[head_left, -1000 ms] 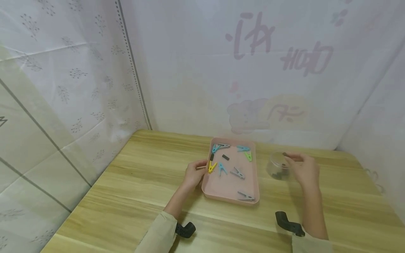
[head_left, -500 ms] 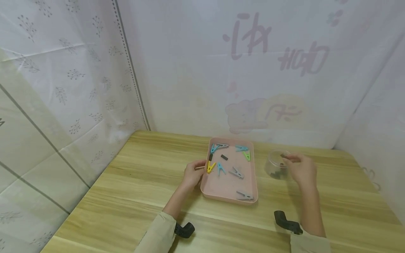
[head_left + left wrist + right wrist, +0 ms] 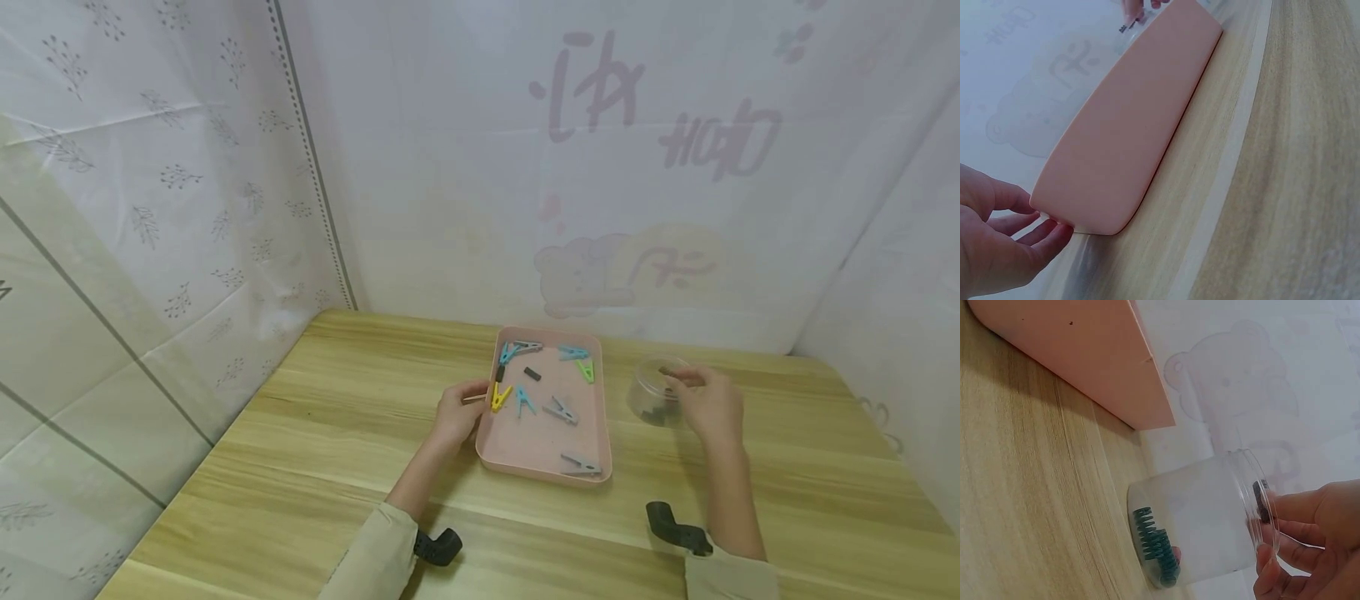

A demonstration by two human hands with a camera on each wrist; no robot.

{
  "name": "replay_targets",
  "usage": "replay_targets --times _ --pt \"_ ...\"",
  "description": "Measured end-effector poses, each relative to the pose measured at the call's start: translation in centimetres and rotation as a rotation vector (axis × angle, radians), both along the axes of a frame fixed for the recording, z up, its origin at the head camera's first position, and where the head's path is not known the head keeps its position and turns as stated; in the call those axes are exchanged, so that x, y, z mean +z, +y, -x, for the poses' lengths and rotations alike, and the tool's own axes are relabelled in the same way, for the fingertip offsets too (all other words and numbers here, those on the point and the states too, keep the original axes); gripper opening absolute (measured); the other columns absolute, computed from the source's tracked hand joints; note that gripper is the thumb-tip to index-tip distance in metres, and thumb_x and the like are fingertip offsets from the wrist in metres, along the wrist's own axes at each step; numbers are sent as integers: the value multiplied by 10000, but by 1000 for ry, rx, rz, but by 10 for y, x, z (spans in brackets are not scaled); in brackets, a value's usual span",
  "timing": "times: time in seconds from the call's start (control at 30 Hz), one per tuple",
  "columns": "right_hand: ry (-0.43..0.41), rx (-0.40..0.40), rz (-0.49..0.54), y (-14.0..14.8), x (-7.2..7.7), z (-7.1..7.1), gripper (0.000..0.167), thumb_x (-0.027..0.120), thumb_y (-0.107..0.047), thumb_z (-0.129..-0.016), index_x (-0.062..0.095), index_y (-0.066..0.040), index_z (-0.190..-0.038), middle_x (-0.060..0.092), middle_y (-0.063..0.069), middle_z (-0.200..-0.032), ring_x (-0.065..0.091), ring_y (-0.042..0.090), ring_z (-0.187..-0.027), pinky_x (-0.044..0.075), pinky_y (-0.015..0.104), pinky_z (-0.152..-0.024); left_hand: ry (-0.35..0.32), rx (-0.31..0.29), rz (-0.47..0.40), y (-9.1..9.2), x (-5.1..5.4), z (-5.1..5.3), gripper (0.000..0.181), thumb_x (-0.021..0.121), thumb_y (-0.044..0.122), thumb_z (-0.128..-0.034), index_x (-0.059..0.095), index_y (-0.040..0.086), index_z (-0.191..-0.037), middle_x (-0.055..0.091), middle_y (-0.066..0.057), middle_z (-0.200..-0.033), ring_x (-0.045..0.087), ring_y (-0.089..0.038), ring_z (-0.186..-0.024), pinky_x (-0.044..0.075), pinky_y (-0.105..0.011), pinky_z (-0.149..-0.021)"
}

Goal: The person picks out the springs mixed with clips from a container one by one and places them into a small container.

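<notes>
At the left side of a pink tray [image 3: 525,447], my left hand [image 3: 456,414] grips its edge, thumb by the rim and fingers curled against the wall. My right hand [image 3: 708,406] pinches a dark coil spring [image 3: 1262,500] at the mouth of a clear round jar [image 3: 1204,519]. Other fingers of that hand touch the jar's rim. Several dark green springs [image 3: 1161,547] lie at the jar's bottom. Inside the tray are two dark springs, one [image 3: 532,373] loose near the middle and one [image 3: 500,374] along the left wall.
Several clothespins lie in the tray, among them a yellow one [image 3: 500,397], a blue one [image 3: 525,402], a green one [image 3: 586,372] and a grey one [image 3: 561,410]. A wooden table [image 3: 337,417] bears everything. Printed curtains [image 3: 450,167] hang behind and beside it.
My right hand has moved slightly left, bringing the spring from just above the jar's rim into its mouth. My left hand stays at the tray, which keeps its place.
</notes>
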State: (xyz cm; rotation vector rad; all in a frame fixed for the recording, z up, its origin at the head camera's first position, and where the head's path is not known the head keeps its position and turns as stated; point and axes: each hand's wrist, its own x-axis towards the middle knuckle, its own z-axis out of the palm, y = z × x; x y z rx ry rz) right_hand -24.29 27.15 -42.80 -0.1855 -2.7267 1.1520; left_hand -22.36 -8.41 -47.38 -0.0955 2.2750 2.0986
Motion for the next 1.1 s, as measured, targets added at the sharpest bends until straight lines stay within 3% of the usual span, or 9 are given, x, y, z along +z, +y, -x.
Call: replay_targets --times 0.13,0.23,0.5,1.1 --pt "-3 2 23 0 0 -1 403 574 -231 -1082 636 97 -1308 621 377 -1322 550 547 -1201 508 585 -873 -1 -1 -5 0 0 0 406 570 -33 -999 603 -109 -1397 644 -291 -1381 654 -426 -1267 596 -440 -1012" --pt "-10 0 43 -1 2 -2 413 556 -233 -1087 625 100 -1322 600 386 -1344 501 573 -1260 457 696 -965 -3 1 -3 0 0 0 412 566 -43 -992 607 -104 -1397 647 -289 -1377 655 -424 -1264 600 -435 -1004" --pt "-28 -18 24 -1 8 -2 415 560 -257 -1087 642 74 -1323 619 360 -1344 536 540 -1241 466 634 -943 -3 9 6 1 2 1 417 570 -48 -985 609 -105 -1396 647 -290 -1379 656 -424 -1264 596 -443 -1012" --pt "4 -6 51 -8 14 -5 415 562 -255 -1088 643 74 -1326 622 366 -1341 501 562 -1297 419 695 -1030 -6 14 8 0 0 2 403 575 -43 -986 620 -99 -1382 657 -288 -1361 667 -422 -1244 604 -436 -996"
